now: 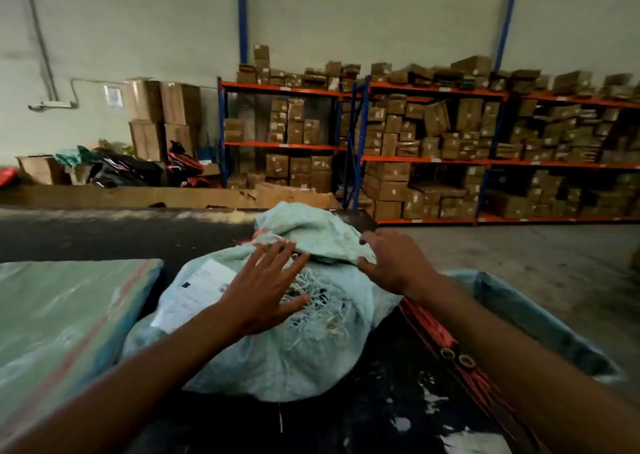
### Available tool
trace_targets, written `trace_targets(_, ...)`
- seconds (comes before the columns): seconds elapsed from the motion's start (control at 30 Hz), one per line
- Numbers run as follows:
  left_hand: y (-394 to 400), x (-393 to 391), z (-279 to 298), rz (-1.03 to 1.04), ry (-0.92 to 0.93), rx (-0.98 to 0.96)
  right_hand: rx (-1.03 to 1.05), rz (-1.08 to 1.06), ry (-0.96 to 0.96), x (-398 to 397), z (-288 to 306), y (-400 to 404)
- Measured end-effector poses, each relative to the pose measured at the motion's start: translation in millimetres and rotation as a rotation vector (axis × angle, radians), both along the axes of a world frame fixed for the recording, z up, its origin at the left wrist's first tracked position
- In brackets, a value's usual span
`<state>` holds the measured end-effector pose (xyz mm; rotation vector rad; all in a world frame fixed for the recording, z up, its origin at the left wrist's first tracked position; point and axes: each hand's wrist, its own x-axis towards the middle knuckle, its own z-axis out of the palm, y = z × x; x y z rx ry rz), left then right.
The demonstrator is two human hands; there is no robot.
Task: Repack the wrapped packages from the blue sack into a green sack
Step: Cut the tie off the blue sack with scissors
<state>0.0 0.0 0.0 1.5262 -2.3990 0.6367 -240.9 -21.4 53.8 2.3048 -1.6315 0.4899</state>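
A full pale blue woven sack (277,349) lies on the dark table in front of me, its frayed torn patch facing up and a white paper label (194,294) stuck on its left side. My left hand (266,287) lies flat on the torn patch with fingers spread. My right hand (391,263) rests on the folded neck of the sack (311,231), fingers curled over the cloth. A stack of flat green sacks (65,318) lies at the left. No wrapped packages show.
An open blue sack (540,318) hangs at the right beside a red strip with two tape rolls (457,356). Beyond the table stand orange and blue shelves (433,159) full of cardboard boxes. Boxes and dark bags are piled at the back left.
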Motion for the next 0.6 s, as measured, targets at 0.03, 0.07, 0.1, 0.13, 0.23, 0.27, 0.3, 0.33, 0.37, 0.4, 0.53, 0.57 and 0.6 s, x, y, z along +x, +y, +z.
trace_targets(0.03,1,-5,-9,0.019,-0.004,0.049,0.118,-0.059,0.022,-9,-10,1)
trace_targets(0.07,-1,-12,-19,0.006,0.004,0.081,0.216,-0.109,0.032,-20,-22,2)
trace_targets(0.1,-3,-19,-32,0.014,0.009,0.109,0.300,-0.161,0.043,-36,-39,3)
trace_targets(0.13,-4,-26,-45,0.024,0.027,0.143,0.374,-0.215,0.048,-51,-52,9)
trace_targets(0.23,-9,-44,-73,0.050,0.059,0.258,0.469,-0.341,-0.010,-101,-91,21)
trace_targets(0.27,-11,-46,-78,0.062,0.046,0.274,0.472,-0.382,-0.022,-112,-99,27)
trace_targets(0.3,-13,-47,-81,0.071,0.042,0.284,0.471,-0.426,-0.048,-123,-108,29)
trace_targets(0.33,-15,-48,-84,0.070,0.041,0.291,0.471,-0.476,-0.077,-131,-114,32)
trace_targets(0.37,-16,-47,-85,0.066,0.045,0.285,0.453,-0.512,-0.111,-137,-120,31)
trace_targets(0.4,-16,-48,-87,0.058,0.044,0.282,0.437,-0.540,-0.136,-140,-123,30)
trace_targets(0.53,-15,-49,-90,0.047,0.112,0.314,0.373,-0.584,-0.183,-140,-136,20)
trace_targets(0.57,-14,-49,-91,0.051,0.115,0.322,0.361,-0.590,-0.175,-137,-140,16)
trace_targets(0.6,-13,-50,-90,0.053,0.119,0.331,0.343,-0.601,-0.152,-135,-142,14)
